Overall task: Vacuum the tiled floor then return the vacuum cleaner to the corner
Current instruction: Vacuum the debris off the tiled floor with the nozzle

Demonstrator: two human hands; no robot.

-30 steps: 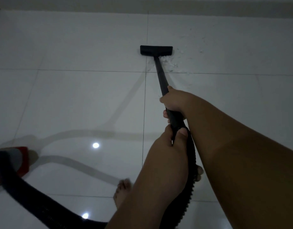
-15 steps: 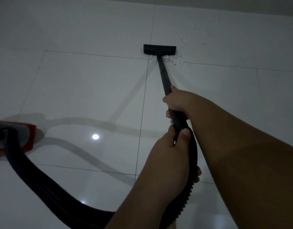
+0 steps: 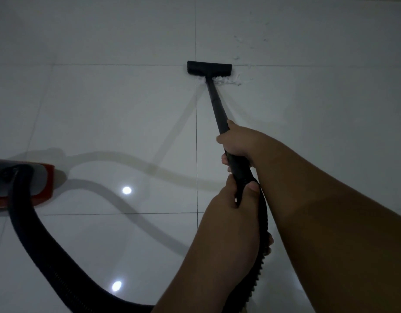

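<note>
My right hand (image 3: 237, 141) is curled round the black wand (image 3: 215, 102) partway down its length. My left hand (image 3: 231, 199) wraps the wand's thicker lower end just behind it, thumb on top, where the ribbed hose (image 3: 48, 249) joins. From this double hold the wand slants forward and down to the floor head (image 3: 209, 67), which sits flat on the tiled floor (image 3: 104, 109) right at a crossing of grout lines. A clump of white debris (image 3: 226, 81) lies touching the head's near edge, on my side of it, and a few specks (image 3: 236, 57) are scattered just beyond its right end. The hose loops back past my left side to the red vacuum cleaner (image 3: 43, 184), which stands on the tiles well to the left. I judge I am in the middle of the vacuuming step; next I should draw the head back over the clump, then push out to the far specks. The corner is not in view.
</note>
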